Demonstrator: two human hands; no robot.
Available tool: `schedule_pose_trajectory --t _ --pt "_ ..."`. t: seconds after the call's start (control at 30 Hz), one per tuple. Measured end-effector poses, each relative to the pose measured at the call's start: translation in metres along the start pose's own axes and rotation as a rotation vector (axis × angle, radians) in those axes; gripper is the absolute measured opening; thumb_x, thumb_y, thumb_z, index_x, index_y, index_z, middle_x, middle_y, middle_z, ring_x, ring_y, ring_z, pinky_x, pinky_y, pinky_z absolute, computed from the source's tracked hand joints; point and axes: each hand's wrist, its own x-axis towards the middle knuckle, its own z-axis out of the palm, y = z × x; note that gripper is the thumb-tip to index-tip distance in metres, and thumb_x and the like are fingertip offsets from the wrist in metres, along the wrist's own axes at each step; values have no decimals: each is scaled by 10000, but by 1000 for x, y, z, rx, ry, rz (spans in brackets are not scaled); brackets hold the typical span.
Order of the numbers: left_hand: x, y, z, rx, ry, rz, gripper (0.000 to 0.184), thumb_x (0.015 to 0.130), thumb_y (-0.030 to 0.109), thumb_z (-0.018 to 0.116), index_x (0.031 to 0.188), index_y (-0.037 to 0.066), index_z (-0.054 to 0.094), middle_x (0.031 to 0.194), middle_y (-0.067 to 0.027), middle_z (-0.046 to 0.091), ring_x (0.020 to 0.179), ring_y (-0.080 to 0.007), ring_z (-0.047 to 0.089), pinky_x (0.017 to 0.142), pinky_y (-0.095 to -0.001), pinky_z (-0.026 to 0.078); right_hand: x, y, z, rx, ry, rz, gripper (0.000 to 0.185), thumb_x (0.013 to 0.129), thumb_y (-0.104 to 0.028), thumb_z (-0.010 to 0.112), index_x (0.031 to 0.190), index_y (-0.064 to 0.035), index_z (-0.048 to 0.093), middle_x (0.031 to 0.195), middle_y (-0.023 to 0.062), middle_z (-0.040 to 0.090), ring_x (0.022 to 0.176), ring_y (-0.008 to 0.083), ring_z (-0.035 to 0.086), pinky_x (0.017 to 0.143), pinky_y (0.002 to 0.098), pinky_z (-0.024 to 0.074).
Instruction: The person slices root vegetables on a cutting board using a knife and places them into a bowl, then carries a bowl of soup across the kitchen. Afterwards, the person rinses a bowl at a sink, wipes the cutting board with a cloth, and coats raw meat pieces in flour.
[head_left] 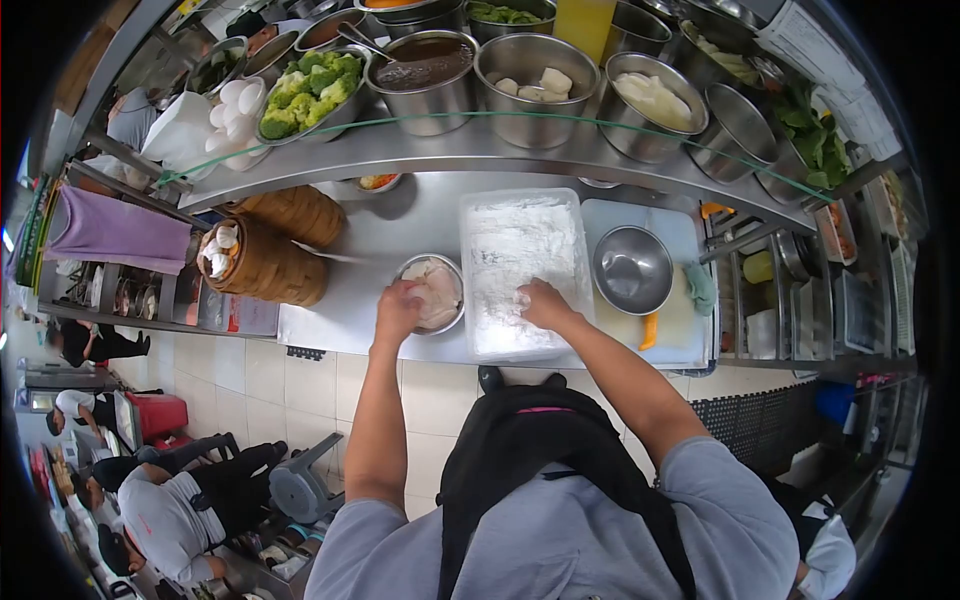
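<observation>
My left hand (399,309) is at the left rim of a round metal bowl (459,275) of pale, raw-looking pieces (437,292); its fingers reach over the contents, and whether they grip a piece is hidden. To the right, a rectangular clear tub (522,348) holds white powder (520,240). My right hand (545,304) is in the tub with its fingers bent down into the powder, and what they hold, if anything, cannot be made out. An empty metal bowl (633,270) rests on a cutting board (665,218) beside the tub, above an orange handle (649,330).
Bamboo steamers (285,265) stand at the left. A metal shelf (420,150) across the back bears broccoli (310,92), eggs (236,108) and a pot of brown sauce (425,62). A green cloth (699,289) lies at the right. Several people are at the lower left.
</observation>
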Motion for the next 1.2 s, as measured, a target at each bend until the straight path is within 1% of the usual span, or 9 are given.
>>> schedule_pose_trajectory --t 0.1,0.3,0.43,0.67,0.8,0.83,0.97,1.03,1.2 --pt "-6 -1 10 190 32 136 343 782 63 710 1120 14 690 1034 -237 687 960 -427 673 889 -420 547 2 -7 -10 -7 -6 36 360 846 -127 657 1196 -42 658 1216 217 655 1144 383 618 966 448 506" --pt "3 -6 -4 -389 -56 -241 335 859 71 697 1177 -29 658 994 -154 710 852 -238 703 684 -337 604 -21 -11 -94 708 187 315 318 872 -113 654 1177 -26 635 1170 225 666 994 399 680 892 425 547" --pt "3 -5 -14 -439 -111 -322 295 910 63 671 1192 -18 647 1000 -88 689 805 -143 666 610 -266 582 -42 85 -137 205 529 371 398 853 -185 692 1208 -20 618 1148 226 669 993 401 677 899 449 546" --pt "1 25 -21 -536 -198 -321 314 946 116 657 1242 21 613 1032 -47 676 836 -109 644 624 -242 559 -65 66 -160 -412 500 259 306 818 -135 645 1115 -59 661 1124 206 666 1081 370 633 957 459 497" --pt "2 41 -17 -479 -191 -268 332 920 71 652 1236 -27 623 1036 -92 681 820 -140 658 601 -252 570 -41 -14 -72 -315 267 135 337 817 -96 575 1143 -57 649 1058 185 673 1056 362 641 869 499 526" --pt "2 47 -13 -440 -194 -243 329 914 68 655 1226 -34 630 1037 -99 680 820 -150 665 597 -249 571 -34 -11 -27 -157 302 -125 361 813 -78 589 1170 -68 638 1107 191 658 1067 356 641 884 492 534" --pt "3 65 5 -361 -221 -134 302 892 59 669 1173 -48 653 1026 -138 704 831 -197 690 650 -293 578 -31 -35 9 -201 -62 -91 410 736 -9 632 1142 -41 678 1211 205 627 1094 369 631 933 467 532" --pt "-2 75 20 18 -282 318 292 869 62 690 1150 -16 678 1033 -163 723 876 -246 705 750 -351 568 -28 -21 6 9 277 -127 459 709 19 623 1160 -41 684 1189 218 647 1111 374 627 954 451 523" --pt "-28 100 86 4 -444 283 288 850 76 682 1138 75 705 1075 -194 718 963 -382 689 861 -421 537 -69 24 -141 -125 581 154 401 784 -65 644 1185 -38 658 1215 212 640 1057 419 635 948 464 523"
